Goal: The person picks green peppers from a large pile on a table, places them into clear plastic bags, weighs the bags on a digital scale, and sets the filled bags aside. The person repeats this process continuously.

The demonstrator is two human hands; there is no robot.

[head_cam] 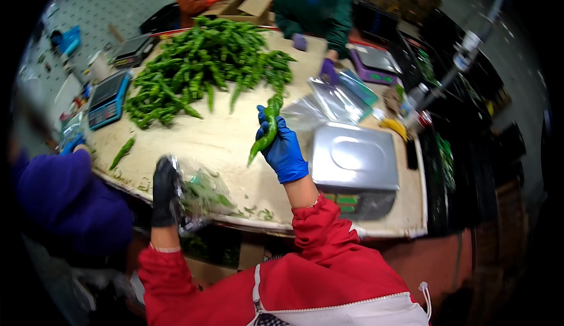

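Observation:
My right hand (284,149), in a blue glove, grips a long twisted green pepper (269,127) above the table (211,132). My left hand (165,191), black-gloved, holds a clear plastic bag (205,189) with green peppers inside, at the near table edge; it is blurred. A large heap of green peppers (198,61) lies on the far left half of the table. One loose pepper (122,153) is on the left. Close to my right forearm stands a scale (354,156) with a bare metal pan.
Clear plastic bags (339,99) lie behind the scale, under a co-worker's purple-gloved hand (328,71). A blue scale (108,99) and a co-worker in purple (72,198) are at left. A purple scale (374,63), a banana (393,127) and a metal pole (447,79) are at right.

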